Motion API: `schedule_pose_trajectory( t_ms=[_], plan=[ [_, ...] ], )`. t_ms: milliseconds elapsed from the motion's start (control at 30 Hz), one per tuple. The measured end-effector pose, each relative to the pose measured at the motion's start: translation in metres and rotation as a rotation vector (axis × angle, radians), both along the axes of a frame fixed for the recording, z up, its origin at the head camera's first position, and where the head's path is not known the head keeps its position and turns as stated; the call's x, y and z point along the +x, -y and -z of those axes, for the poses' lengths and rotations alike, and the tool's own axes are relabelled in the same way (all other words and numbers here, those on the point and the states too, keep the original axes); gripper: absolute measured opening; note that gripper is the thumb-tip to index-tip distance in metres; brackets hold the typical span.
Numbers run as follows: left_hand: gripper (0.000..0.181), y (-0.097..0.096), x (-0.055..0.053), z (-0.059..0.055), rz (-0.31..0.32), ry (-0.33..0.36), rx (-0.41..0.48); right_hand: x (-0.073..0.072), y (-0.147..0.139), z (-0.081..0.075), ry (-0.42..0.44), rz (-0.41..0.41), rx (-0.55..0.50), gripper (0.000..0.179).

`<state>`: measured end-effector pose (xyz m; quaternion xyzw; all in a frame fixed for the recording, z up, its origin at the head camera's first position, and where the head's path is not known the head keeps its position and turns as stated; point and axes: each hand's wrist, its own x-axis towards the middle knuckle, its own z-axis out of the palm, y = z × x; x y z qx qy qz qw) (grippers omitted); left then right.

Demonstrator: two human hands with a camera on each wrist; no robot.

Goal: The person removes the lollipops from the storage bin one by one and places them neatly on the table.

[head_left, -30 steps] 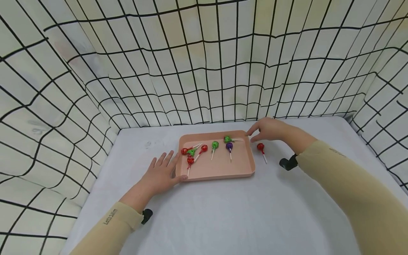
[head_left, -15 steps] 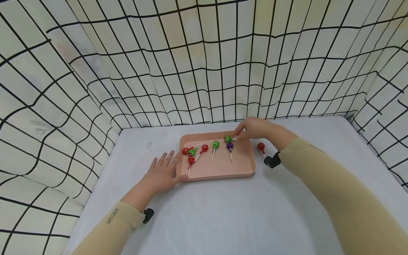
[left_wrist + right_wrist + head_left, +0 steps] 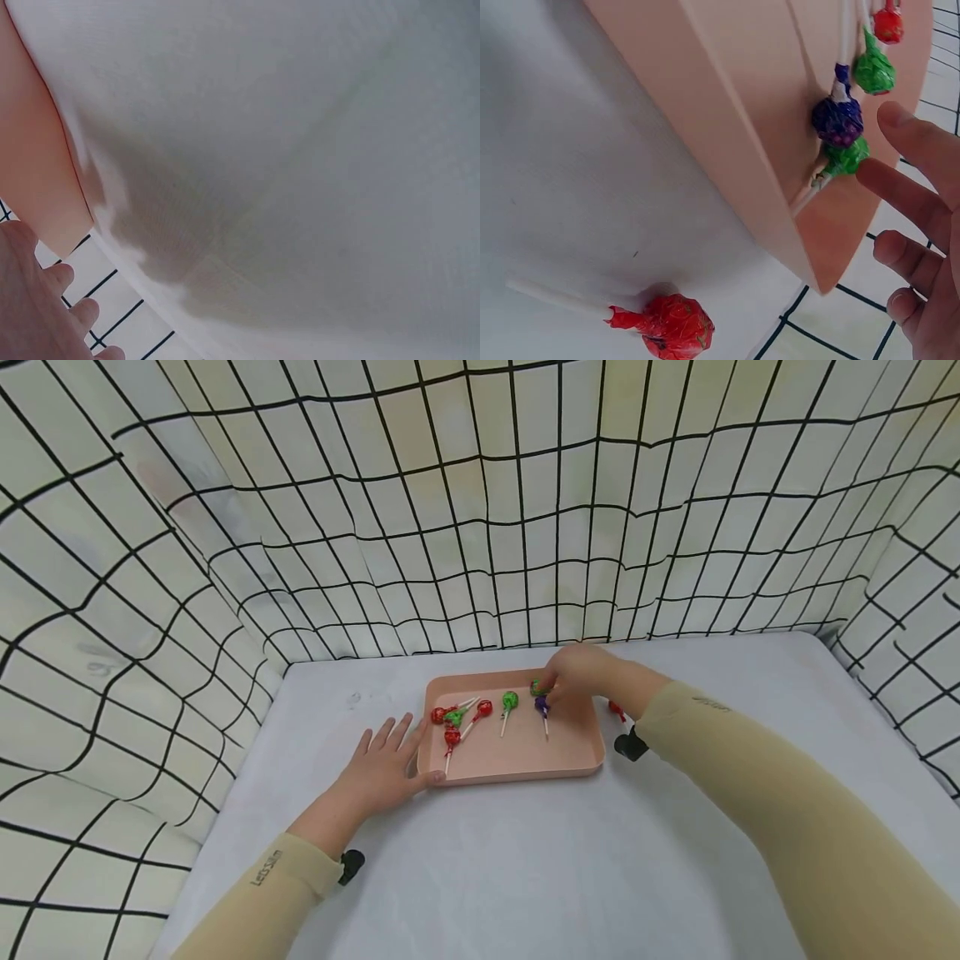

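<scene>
A pink tray (image 3: 517, 768) holds several wrapped lollipops in red, green and purple. My left hand (image 3: 378, 772) rests at its left end, fingers spread, thumb on the front left corner. Over the far right corner my right hand (image 3: 581, 677) reaches in and partly covers a green lollipop (image 3: 536, 687). In the right wrist view, the right thumb and index finger are apart, and the index fingertip overlaps the green lollipop (image 3: 847, 157); whether it touches is unclear. The purple lollipop (image 3: 837, 120) lies right beside it. Another green lollipop (image 3: 510, 700) lies mid-tray.
Outside the tray, to its right, a red lollipop (image 3: 676, 326) lies on the white tabletop (image 3: 510, 868), partly hidden by the right arm in the head view. Red lollipops (image 3: 483, 708) and a green one (image 3: 453, 717) cluster at the tray's left. Black-gridded white cloth (image 3: 495, 543) surrounds the table.
My right hand has moved left from beyond the tray's right rim to over the green lollipop, hiding its stick. The left hand and the tray look almost unchanged.
</scene>
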<state>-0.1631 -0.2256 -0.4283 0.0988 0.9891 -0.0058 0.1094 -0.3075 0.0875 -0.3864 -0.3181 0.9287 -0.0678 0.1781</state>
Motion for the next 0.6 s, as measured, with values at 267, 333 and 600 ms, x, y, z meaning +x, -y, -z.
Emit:
schedule_pose_trajectory(
  t_ms=[267, 333, 600],
  plan=[
    [0.097, -0.002, 0.002, 0.0, 0.01, -0.025, 0.008, 0.0, 0.008, 0.006, -0.019, -0.04, 0.088, 0.026],
    [0.098, -0.001, 0.002, 0.0, 0.009, -0.024, 0.007, 0.0, 0.009, 0.006, -0.035, -0.058, 0.099, 0.027],
    [0.098, -0.001, 0.001, 0.0, 0.009, -0.02, -0.004, -0.003, 0.013, 0.014, -0.036, -0.087, 0.105, 0.022]
  ],
)
